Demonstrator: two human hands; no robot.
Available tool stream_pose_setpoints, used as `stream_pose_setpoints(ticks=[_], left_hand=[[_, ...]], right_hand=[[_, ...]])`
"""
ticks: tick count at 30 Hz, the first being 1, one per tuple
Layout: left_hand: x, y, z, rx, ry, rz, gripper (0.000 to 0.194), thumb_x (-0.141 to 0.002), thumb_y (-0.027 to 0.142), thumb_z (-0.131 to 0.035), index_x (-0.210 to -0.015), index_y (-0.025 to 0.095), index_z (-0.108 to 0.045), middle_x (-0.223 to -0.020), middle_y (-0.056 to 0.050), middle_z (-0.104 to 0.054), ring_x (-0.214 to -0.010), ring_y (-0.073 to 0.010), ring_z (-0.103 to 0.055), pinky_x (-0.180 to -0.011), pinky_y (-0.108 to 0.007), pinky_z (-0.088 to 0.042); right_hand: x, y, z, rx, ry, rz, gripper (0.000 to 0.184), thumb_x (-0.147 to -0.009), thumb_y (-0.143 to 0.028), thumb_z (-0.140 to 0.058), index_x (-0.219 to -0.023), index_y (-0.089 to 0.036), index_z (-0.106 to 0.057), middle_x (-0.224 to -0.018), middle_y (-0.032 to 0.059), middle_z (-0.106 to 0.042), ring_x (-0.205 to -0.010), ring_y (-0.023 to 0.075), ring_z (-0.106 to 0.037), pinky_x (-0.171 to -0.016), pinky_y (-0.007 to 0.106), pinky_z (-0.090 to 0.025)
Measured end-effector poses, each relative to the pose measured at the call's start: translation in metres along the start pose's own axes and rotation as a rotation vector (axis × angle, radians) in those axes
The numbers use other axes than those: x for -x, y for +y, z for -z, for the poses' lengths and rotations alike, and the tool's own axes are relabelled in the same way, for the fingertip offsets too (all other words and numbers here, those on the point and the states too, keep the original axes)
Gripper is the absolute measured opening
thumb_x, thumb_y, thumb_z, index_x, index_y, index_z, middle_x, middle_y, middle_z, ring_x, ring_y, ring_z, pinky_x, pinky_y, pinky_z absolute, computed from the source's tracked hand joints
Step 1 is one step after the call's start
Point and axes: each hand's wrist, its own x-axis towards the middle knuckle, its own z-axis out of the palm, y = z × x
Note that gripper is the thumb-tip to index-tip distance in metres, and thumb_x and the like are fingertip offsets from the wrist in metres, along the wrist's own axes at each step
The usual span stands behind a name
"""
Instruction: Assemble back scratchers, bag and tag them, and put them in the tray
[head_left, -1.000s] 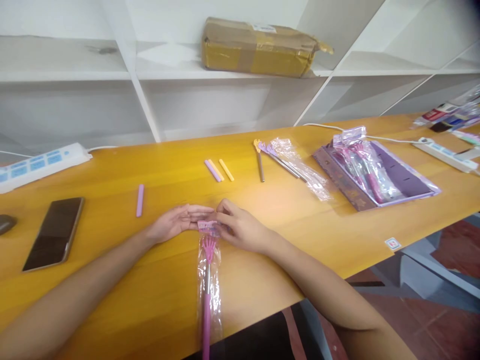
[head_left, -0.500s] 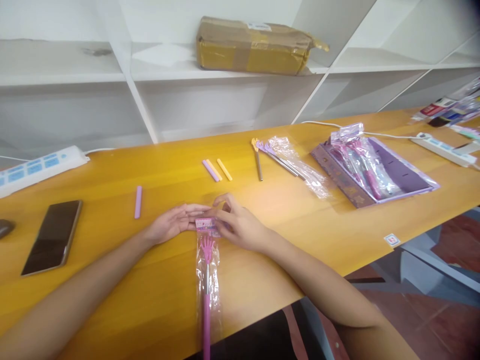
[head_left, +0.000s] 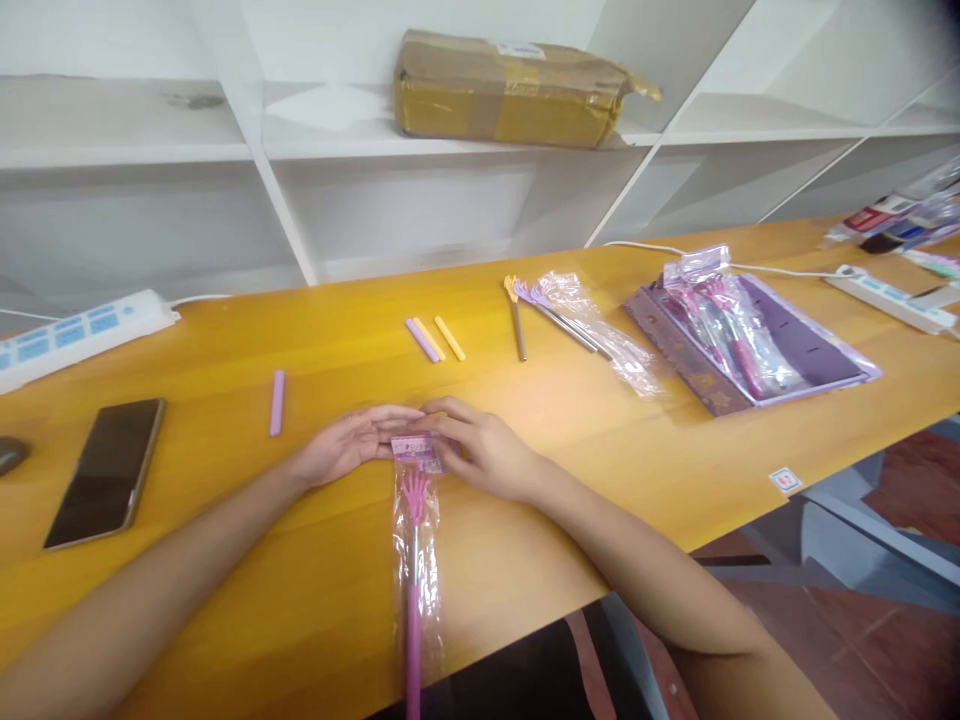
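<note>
A pink hand-shaped back scratcher in a clear plastic bag (head_left: 415, 560) lies on the orange table (head_left: 225, 500), its handle hanging over the near edge. My left hand (head_left: 352, 443) and my right hand (head_left: 480, 450) meet at the bag's printed top flap (head_left: 415, 450). Both pinch that flap with their fingertips against the tabletop. The left fingers lie almost straight along the flap. The right hand curls over its other side.
A purple stick (head_left: 277, 402) and three more sticks (head_left: 435, 339) lie further back. Loose scratchers and an empty bag (head_left: 592, 330) sit right of them, then a purple tray with bagged scratchers (head_left: 742, 340). A phone (head_left: 105, 470) and power strip (head_left: 75, 330) are left.
My right index finger, raised half a second ago, has come down onto the bag's flap. The bag and my left hand have barely moved.
</note>
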Motion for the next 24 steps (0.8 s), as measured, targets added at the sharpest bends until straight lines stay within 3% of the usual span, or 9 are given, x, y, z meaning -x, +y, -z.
stream_pose_setpoints(ticks=[7,12,18,24], left_hand=[[-0.001,0.006,-0.007,-0.056,0.029,0.005,0.044,-0.108,0.042,-0.05,-0.146,0.025,-0.061,-0.15,-0.015,-0.063,-0.136,-0.0341,-0.061,-0.11,-0.051,-0.051],[0.0,0.004,-0.018,-0.358,0.155,0.054,0.073,-0.098,0.026,-0.071,-0.162,0.035,-0.037,-0.144,-0.011,-0.068,-0.132,-0.028,-0.065,-0.113,-0.046,-0.048],[-0.003,0.002,-0.017,-0.55,0.174,0.053,0.039,-0.098,0.036,-0.07,-0.135,0.024,-0.065,-0.135,-0.011,-0.071,-0.122,-0.0278,-0.069,-0.104,-0.04,-0.053],[-0.005,0.005,-0.014,-0.598,0.195,0.077,0.032,-0.097,0.039,-0.07,-0.12,0.018,-0.069,-0.122,-0.01,-0.074,-0.112,-0.0247,-0.071,-0.1,-0.038,-0.055]], right_hand=[[-0.001,0.003,-0.002,-0.036,0.097,0.021,0.035,-0.101,-0.013,-0.05,-0.132,-0.02,-0.064,-0.13,0.0096,-0.063,-0.116,0.0172,-0.065,-0.101,0.036,-0.059],[-0.002,-0.002,0.0,-0.054,0.156,0.034,0.039,-0.102,-0.013,-0.048,-0.136,-0.021,-0.063,-0.13,0.01,-0.063,-0.121,0.0178,-0.063,-0.103,0.037,-0.058],[-0.003,-0.01,0.004,-0.177,0.099,0.127,0.042,-0.101,-0.01,-0.046,-0.137,-0.021,-0.063,-0.133,0.0076,-0.064,-0.126,0.0155,-0.063,-0.108,0.035,-0.057],[-0.001,-0.006,0.002,-0.11,0.037,0.155,0.037,-0.1,-0.011,-0.048,-0.13,-0.018,-0.068,-0.13,0.0076,-0.068,-0.118,0.0154,-0.067,-0.102,0.034,-0.059]])
